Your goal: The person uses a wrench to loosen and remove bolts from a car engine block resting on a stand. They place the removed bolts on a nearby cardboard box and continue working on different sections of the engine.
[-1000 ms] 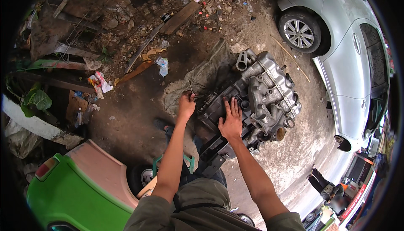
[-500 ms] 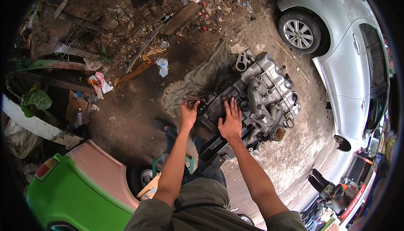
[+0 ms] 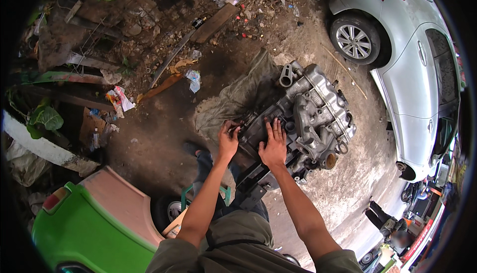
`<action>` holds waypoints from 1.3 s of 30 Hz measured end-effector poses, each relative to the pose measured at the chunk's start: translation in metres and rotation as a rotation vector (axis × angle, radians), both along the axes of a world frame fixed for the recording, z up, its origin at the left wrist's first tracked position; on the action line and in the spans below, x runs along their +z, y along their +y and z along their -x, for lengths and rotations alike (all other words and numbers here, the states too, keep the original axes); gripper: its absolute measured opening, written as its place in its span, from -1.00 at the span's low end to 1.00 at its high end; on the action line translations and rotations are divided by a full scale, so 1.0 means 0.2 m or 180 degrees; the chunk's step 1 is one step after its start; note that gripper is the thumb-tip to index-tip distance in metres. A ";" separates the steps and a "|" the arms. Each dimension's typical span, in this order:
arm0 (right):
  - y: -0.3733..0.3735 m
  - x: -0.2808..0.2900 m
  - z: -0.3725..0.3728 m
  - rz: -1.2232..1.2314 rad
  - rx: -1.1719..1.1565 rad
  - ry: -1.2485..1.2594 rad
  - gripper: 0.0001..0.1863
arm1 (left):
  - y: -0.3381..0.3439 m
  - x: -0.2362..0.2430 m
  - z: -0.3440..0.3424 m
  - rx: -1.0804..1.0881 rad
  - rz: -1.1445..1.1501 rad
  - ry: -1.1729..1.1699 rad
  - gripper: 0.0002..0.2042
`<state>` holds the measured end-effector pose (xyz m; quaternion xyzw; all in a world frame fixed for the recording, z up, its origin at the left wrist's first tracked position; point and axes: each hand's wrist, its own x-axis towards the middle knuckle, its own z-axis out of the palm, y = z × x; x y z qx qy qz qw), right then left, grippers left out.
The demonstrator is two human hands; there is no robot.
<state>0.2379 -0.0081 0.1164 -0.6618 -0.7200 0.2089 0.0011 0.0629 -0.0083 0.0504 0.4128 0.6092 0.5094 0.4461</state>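
I am resting my open right hand (image 3: pixel 273 153) flat on the engine (image 3: pixel 305 111) before me while curling my left hand (image 3: pixel 228 144) at its left edge, holding what I cannot tell, seemingly doing fine work probably calling for a steady brace next.

Stained ground (image 3: pixel 159 129), scattered litter (image 3: pixel 194 80), silver car (image 3: pixel 407 94)

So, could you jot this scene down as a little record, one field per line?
Left hand: fingers bent at the left edge of a metal engine; whether they grip something is unclear
Right hand: palm down, fingers spread on the engine's dark section
Left of engine: crumpled grey-brown cloth on the ground
Picture's right: silver car
Picture's lower left: green car, partly in view
Other people: one person, lower right
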 end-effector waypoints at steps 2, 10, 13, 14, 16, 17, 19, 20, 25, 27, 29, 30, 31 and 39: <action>0.00 0.00 0.00 -0.0003 0.0013 -0.0027 -0.07 | 0.01 0.03 0.03 -0.0170 0.0126 0.0230 -0.86; 0.00 0.00 0.00 0.0008 0.0006 -0.0057 -0.07 | 0.25 0.18 0.04 -0.1078 0.0191 0.1777 -0.85; 0.00 -0.01 0.00 -0.0050 0.0001 -0.0085 -0.09 | 0.43 0.15 0.01 -0.1608 0.0855 0.1789 -0.78; 0.00 -0.01 0.00 -0.0067 0.0005 -0.0078 -0.09 | 0.48 0.11 -0.02 -0.1785 0.1233 0.1851 -0.77; 0.00 -0.01 0.00 -0.0087 0.0006 -0.0061 -0.09 | 0.54 0.01 -0.03 -0.1939 0.1766 0.1871 -0.74; 0.00 -0.01 0.00 -0.0092 0.0012 -0.0051 -0.09 | 0.55 -0.05 -0.02 -0.1909 0.1917 0.1831 -0.73; 0.00 -0.01 0.00 -0.0103 0.0009 -0.0033 -0.09 | 0.55 -0.17 0.00 -0.1750 0.2353 0.1382 -0.71; 0.00 -0.01 0.00 -0.0107 0.0002 -0.0023 -0.09 | 0.55 -0.21 0.02 -0.1614 0.2628 0.0972 -0.70; -0.01 -0.01 -0.01 -0.0106 -0.0013 0.0019 -0.08 | 0.45 -0.25 0.13 -0.0930 0.3315 -0.0868 -0.86; -0.01 -0.01 -0.01 -0.0126 -0.0002 0.0028 -0.07 | 0.43 -0.21 0.13 -0.0838 0.3315 -0.0923 -0.87; 0.00 -0.01 -0.01 -0.0090 -0.0009 -0.0001 -0.07 | 0.42 -0.19 0.12 -0.0725 0.3280 -0.0902 -0.86; 0.00 0.00 0.00 -0.0078 -0.0014 -0.0011 -0.07 | 0.42 -0.20 0.12 -0.0673 0.3225 -0.0874 -0.85; 0.00 0.00 0.00 -0.0073 -0.0008 -0.0019 -0.07 | 0.42 -0.21 0.11 -0.0622 0.3171 -0.0848 -0.84; 0.00 -0.01 0.00 -0.0043 -0.0017 -0.0056 -0.08 | 0.38 -0.26 0.23 -0.0512 0.2469 0.0170 -0.71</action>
